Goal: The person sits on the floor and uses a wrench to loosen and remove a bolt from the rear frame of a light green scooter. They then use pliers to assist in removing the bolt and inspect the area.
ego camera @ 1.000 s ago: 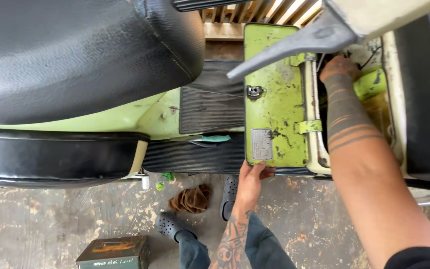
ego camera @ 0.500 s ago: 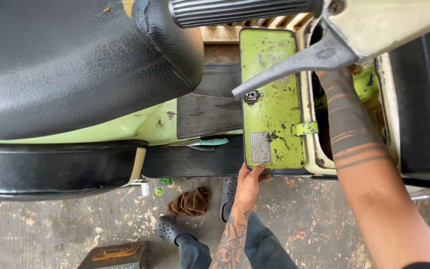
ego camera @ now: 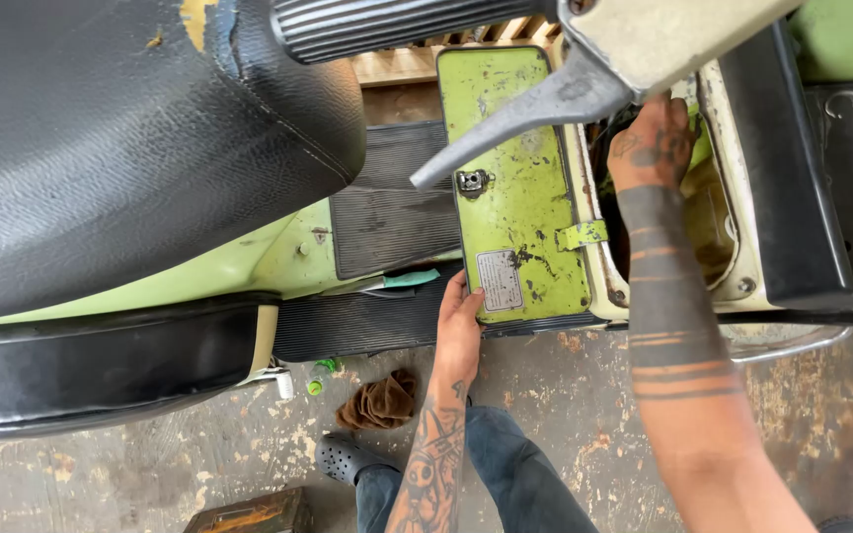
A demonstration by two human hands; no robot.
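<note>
Overhead view of an old green scooter, seen from the head camera. Left hand (ego camera: 459,331) placed at the lower edge of the green hatch door (ego camera: 515,188), fingers curled against that edge beside the small metal plate (ego camera: 499,279) — grasping the door, which hung swung open over the ribbed black floor mat (ego camera: 387,212). Right hand (ego camera: 652,138) pushed into the open compartment (ego camera: 718,212) just right of the door, palm down, fingertips hidden inside; impossible to tell whether clenched or released, or whether anything was gripped. Door joined to the compartment's frame by a green hinge (ego camera: 581,235), with a small lock (ego camera: 471,182) near its left edge. Grey lever (ego camera: 535,114) and ribbed black handgrip (ego camera: 407,25) crossing above the door, nearer the camera. Large black seat (ego camera: 120,138) filling the upper left. On the stained concrete floor (ego camera: 821,415) below — a crumpled brown rag (ego camera: 379,400), a small green cap (ego camera: 316,387) just left of it, and a black clog (ego camera: 343,457) near the person's jeans (ego camera: 505,464).
</note>
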